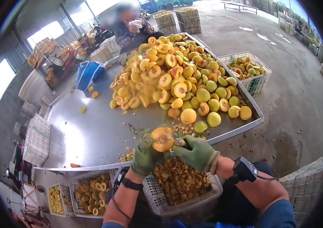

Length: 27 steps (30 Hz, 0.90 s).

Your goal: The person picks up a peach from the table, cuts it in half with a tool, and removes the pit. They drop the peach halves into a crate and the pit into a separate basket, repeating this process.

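Observation:
My left hand [145,155], in a green glove, holds a peach half [163,139] with its cut face toward me. In my gloved right hand [197,152] is a small pitting tool [181,141], its metal end at the right edge of the fruit. Both hands are over the near edge of a metal table [85,133]. Just beyond them rises a big heap of peaches [157,79], halved and whole. Below the hands stands a white plastic crate [151,192] filled with brown pits or scraps.
Left of that crate, another crate [93,216] holds peach halves, beside a smaller fruit-filled one [68,201]. A crate of peaches [260,84] stands right of the table. A blue bag [87,75] lies on the far left tabletop. Another person [131,30] sits beyond the heap.

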Motion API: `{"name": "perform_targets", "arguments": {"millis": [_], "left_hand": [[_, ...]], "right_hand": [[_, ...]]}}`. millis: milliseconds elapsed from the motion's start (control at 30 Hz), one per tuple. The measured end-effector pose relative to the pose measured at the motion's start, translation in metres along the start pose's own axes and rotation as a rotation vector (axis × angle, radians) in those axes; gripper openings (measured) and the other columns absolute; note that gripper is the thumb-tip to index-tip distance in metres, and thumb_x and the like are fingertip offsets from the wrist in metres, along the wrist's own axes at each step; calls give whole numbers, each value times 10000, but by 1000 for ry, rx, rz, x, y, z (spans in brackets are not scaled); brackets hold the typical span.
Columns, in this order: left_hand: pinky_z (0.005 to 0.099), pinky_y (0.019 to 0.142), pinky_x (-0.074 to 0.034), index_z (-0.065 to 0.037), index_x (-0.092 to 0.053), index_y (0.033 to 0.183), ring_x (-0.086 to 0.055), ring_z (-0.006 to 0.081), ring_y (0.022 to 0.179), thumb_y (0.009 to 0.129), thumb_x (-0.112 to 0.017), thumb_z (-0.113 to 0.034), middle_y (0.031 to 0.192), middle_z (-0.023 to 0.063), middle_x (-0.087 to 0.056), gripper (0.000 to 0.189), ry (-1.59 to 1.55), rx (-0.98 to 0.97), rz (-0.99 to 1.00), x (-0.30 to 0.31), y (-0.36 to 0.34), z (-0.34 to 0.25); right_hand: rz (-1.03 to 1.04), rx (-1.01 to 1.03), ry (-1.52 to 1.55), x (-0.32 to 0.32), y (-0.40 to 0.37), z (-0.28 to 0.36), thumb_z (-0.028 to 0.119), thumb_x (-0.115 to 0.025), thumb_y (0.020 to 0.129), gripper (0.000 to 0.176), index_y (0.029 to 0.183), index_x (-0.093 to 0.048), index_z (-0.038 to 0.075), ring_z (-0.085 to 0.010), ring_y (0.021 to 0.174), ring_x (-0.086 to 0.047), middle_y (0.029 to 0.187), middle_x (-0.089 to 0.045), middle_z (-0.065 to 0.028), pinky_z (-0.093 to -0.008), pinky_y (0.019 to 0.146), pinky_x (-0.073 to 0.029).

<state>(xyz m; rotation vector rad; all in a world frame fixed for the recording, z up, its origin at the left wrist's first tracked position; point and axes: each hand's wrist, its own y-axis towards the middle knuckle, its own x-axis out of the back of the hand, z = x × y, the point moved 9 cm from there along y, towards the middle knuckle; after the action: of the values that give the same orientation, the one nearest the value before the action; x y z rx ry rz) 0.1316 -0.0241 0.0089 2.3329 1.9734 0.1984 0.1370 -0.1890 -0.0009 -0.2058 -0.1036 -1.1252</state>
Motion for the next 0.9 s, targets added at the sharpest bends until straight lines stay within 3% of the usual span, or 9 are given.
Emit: {"name": "perform_targets", "arguments": {"millis": [100, 200, 300, 400, 500, 633, 733, 867, 900], "left_hand": [[326, 919, -574, -13, -579, 1364, -700, 193, 1037, 971, -643, -64, 1194, 67, -698, 401, -129, -18, 74, 0, -2, 9], [319, 843, -597, -25, -552, 1391, -706, 195, 997, 1016, -584, -152, 1167, 94, -699, 398, -521, 287, 92, 2, -8, 49], [291, 658, -589, 10, -575, 1352, -707, 169, 857, 1058, -535, -293, 1106, 91, -712, 423, 65, 135, 209, -11, -13, 8], [355, 800, -621, -15, -553, 1394, -725, 231, 969, 1068, -481, -437, 1129, 133, -710, 538, -214, 358, 212, 7, -26, 43], [369, 806, -624, 2, -549, 1401, -726, 235, 980, 1071, -469, -468, 1131, 126, -710, 579, -351, 207, 63, 27, -26, 41], [409, 1062, -512, 9, -358, 1527, -657, 290, 1179, 1105, -401, -419, 1366, 187, -603, 603, -541, 33, -7, 30, -25, 10], [413, 1103, -470, 3, -339, 1547, -584, 282, 1280, 1095, -458, -360, 1441, 181, -540, 592, -22, -109, -22, 20, -31, -3], [412, 1154, -410, 3, -314, 1569, -487, 254, 1384, 1084, -510, -326, 1518, 165, -462, 618, -467, 2, 2, -3, -35, 18], [377, 1035, -518, 5, -368, 1538, -598, 241, 1247, 1087, -493, -372, 1426, 139, -548, 601, 375, -264, 34, -3, -29, -7]], "right_hand": [[-57, 32, -379, -1, 3, 8, 388, -704, 930, 400, 985, -642, -4, -294, 792, -707, 878, -722, -178, -402, 727, -535], [-184, 46, -304, 2, 3, 25, 403, -719, 913, 411, 982, -647, 5, -372, 823, -703, 897, -719, -206, -433, 748, -537], [-237, 69, -346, 5, 17, 17, 371, -720, 909, 374, 963, -648, 8, -355, 797, -694, 885, -717, -202, -430, 740, -531], [-27, 185, -287, -12, 21, 18, 342, -711, 914, 334, 961, -655, 16, -335, 753, -678, 856, -711, -192, -419, 723, -526], [116, 145, -318, -15, 11, 26, 312, -696, 921, 298, 968, -668, 19, -293, 715, -664, 820, -700, -183, -409, 703, -521], [238, -50, -252, -25, 7, -4, 326, -716, 925, 322, 998, -683, 15, -153, 681, -652, 711, -661, -71, -336, 631, -506], [209, -381, 135, -37, -8, 2, 346, -741, 922, 360, 1008, -687, 1, -117, 666, -630, 698, -640, -13, -290, 611, -489], [-41, 123, 232, -33, 19, -13, 350, -757, 921, 364, 986, -675, 1, -119, 683, -629, 768, -675, -32, -321, 617, -506], [-79, 156, 37, -24, 22, -19, 313, -739, 930, 304, 978, -666, 22, -227, 695, -682, 796, -694, -102, -394, 644, -526]]}}
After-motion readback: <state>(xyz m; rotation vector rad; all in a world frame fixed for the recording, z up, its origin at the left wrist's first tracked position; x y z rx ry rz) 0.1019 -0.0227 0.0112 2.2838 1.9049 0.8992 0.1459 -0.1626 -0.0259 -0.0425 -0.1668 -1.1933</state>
